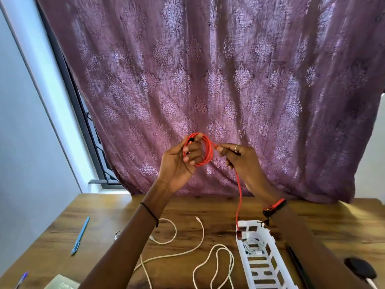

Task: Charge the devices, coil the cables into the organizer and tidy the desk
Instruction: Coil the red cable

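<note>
Raised in front of the curtain, my left hand (183, 161) holds a coil of red cable (205, 151) looped around its fingers. My right hand (239, 157) pinches the same cable just right of the coil. The cable's loose tail hangs down past my right wrist, and its plug end dangles at the near corner of the white slotted organizer (268, 274). A coiled white cable (253, 244) lies inside the organizer. Two loose white cables (200, 245) sprawl on the wooden desk (116, 217) below my arms.
A blue pen (80, 235) lies on the desk's left side and another pen tip (21, 279) shows at the bottom left. A black pen (296, 263) and a black round object (360, 269) sit right of the organizer. A booklet corner (62, 282) shows at the bottom edge.
</note>
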